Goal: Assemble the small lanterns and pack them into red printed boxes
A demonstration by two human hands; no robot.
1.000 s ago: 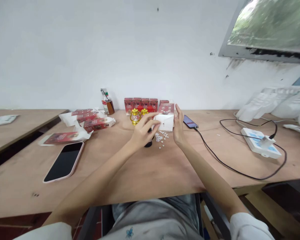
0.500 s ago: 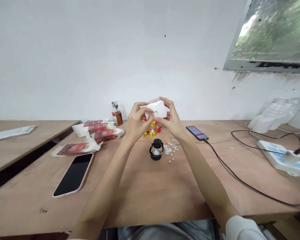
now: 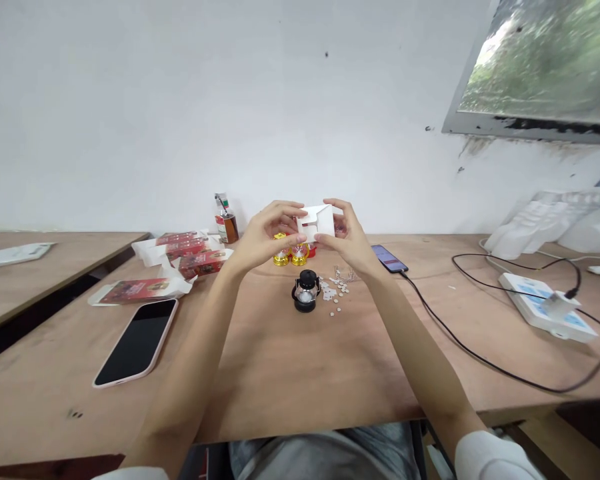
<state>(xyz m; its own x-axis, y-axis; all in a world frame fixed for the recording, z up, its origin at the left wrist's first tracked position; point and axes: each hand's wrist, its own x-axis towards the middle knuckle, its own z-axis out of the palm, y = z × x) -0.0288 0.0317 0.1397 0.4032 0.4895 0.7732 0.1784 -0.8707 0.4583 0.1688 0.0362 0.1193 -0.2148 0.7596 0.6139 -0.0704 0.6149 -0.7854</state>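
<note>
Both of my hands hold a small cardboard box (image 3: 314, 225) in the air above the back of the table, its white flapped end toward me. My left hand (image 3: 267, 233) grips the left side with thumb and fingers. On the right side, my right hand (image 3: 349, 233) has its thumb at the lower edge and fingers at the top. Behind and below the box stand gold mini lanterns (image 3: 299, 255), partly hidden by my left hand. Nearer to me, a black mini lantern (image 3: 306, 291) stands upright on the table, with small white pieces (image 3: 335, 288) scattered to its right.
Opened red and white boxes (image 3: 195, 259) lie at the left, near a pink-edged phone (image 3: 137, 341). A bottle of brown liquid (image 3: 226, 220) stands by the wall. At right are a second phone (image 3: 390, 259), its black cable (image 3: 460, 343) and a power strip (image 3: 547, 310).
The box has turned so that its white end faces me more squarely, and its flaps now lie flatter. My fingers have shifted outward to its sides. The view has moved slightly.
</note>
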